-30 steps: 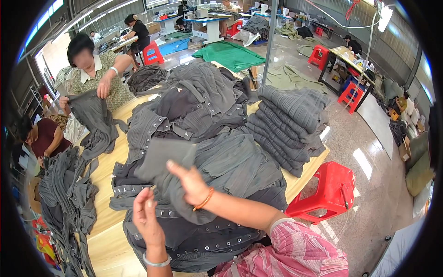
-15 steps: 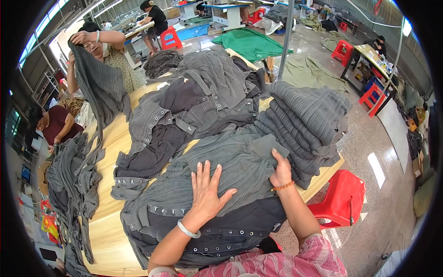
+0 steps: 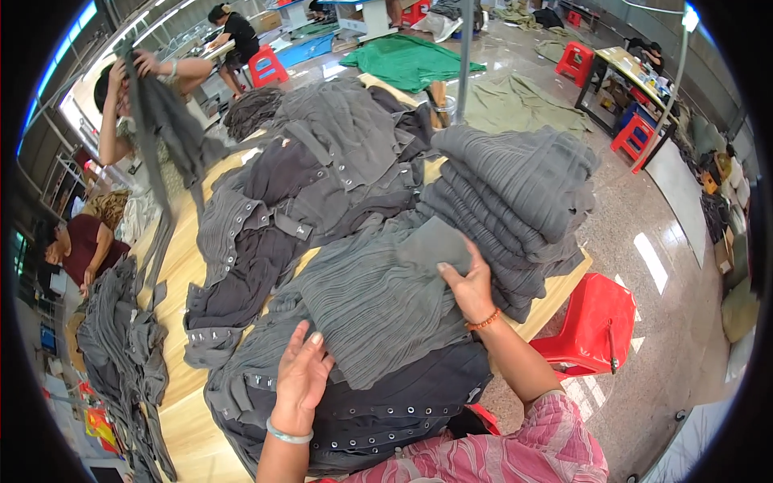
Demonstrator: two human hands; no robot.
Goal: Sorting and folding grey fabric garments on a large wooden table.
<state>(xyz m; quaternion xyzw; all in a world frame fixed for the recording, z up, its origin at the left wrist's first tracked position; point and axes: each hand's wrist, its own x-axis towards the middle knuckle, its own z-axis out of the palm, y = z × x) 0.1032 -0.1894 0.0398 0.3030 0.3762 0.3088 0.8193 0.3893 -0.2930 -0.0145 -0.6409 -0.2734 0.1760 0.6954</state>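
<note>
A dark grey crinkled garment point(image 3: 370, 298) is spread in front of me, with a smooth flat piece point(image 3: 435, 248) at its upper right corner. My right hand point(image 3: 471, 282), wearing a beaded bracelet, pinches that corner between thumb and fingers. Beside the garment's lower left edge, my left hand point(image 3: 302, 374) is turned partly palm up. Its fingers are apart and hold nothing. Underneath lies a darker garment point(image 3: 386, 394) with rows of metal eyelets. A folded stack of grey garments point(image 3: 515, 189) stands just beyond my right hand.
More eyelet garments point(image 3: 322, 153) are heaped across the wooden table point(image 3: 193, 394). Grey clothing point(image 3: 121, 322) hangs over its left edge. A person point(image 3: 153, 121) across the table holds up a grey garment point(image 3: 173, 133). A red stool point(image 3: 592, 322) stands right of the table.
My left hand has lifted off the cloth and moved down and left, turning over. My right hand has shifted the garment's corner slightly left. The person opposite has raised the garment in both hands.
</note>
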